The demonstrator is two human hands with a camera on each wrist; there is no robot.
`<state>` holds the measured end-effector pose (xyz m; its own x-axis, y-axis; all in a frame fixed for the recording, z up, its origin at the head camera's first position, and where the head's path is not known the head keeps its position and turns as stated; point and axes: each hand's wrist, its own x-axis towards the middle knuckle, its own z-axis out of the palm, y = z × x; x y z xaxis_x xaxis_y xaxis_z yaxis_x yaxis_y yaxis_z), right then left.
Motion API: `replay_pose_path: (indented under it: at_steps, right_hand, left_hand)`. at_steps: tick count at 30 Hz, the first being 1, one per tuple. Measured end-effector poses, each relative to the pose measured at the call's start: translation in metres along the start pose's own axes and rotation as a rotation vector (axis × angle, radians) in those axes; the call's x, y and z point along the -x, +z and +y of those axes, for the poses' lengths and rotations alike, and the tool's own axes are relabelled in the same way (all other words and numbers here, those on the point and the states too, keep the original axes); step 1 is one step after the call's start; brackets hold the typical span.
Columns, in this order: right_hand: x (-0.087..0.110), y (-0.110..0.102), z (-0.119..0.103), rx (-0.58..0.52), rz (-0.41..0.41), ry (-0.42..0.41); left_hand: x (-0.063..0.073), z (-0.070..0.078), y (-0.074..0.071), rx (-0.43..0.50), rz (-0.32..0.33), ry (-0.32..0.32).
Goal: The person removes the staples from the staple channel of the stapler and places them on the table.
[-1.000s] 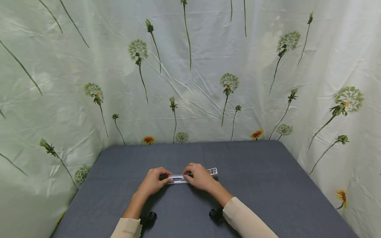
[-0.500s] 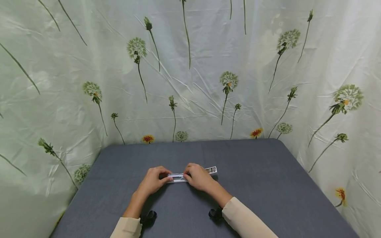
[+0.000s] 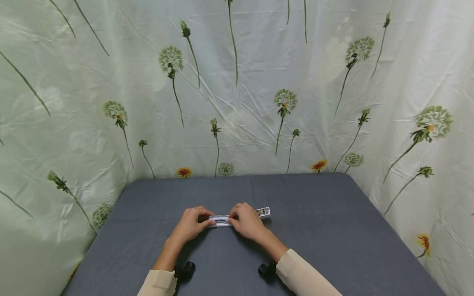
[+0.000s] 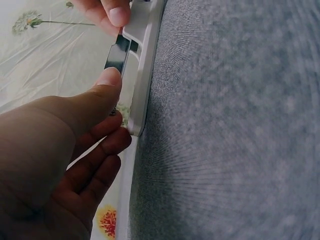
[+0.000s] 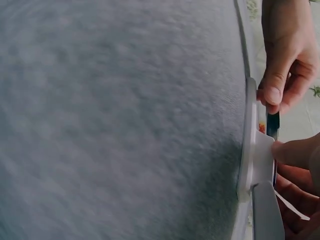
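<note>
A pale stapler [image 3: 222,220] lies opened out on the dark cloth, its upper arm folded back to the right. My left hand [image 3: 190,225] pinches the left end of its metal rail, thumb in front and fingers behind. In the left wrist view the shiny rail [image 4: 118,52] stands a little apart from the light base [image 4: 146,70]. My right hand [image 3: 248,222] holds the middle of the stapler between thumb and fingers, covering its hinge area. The right wrist view shows the right thumb [image 5: 295,151] against the grey body; whether staples lie inside is hidden.
Grey-blue cloth covers the table [image 3: 314,230]. Behind it and at both sides hangs a pale curtain [image 3: 244,102] printed with dandelions. Dark wrist-camera mounts sit under both wrists, close above the cloth.
Both hands stay in place on the stapler. The right forearm and sleeve have shifted slightly to the left, and the head view has tilted a little.
</note>
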<state>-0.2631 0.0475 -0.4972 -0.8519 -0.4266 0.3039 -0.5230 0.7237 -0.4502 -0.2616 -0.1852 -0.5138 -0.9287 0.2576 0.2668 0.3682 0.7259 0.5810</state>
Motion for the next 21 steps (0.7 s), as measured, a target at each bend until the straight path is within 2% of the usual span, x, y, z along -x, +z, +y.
replay_pose_path:
  at_steps: [6, 13, 21]
  right_hand:
    - [0.0007, 0.0017, -0.0025, -0.038, 0.042, 0.001]
    - [-0.0015, -0.0006, -0.0033, -0.122, 0.021, 0.041]
    - [-0.0013, -0.0017, -0.0058, -0.084, 0.017, 0.053]
  left_hand:
    - [-0.0008, 0.0004, -0.001, 0.007, -0.004, 0.003]
    - [-0.0018, 0.0006, -0.003, 0.012, -0.024, -0.023]
    - [-0.0007, -0.0003, 0.0001, 0.006, -0.006, -0.007]
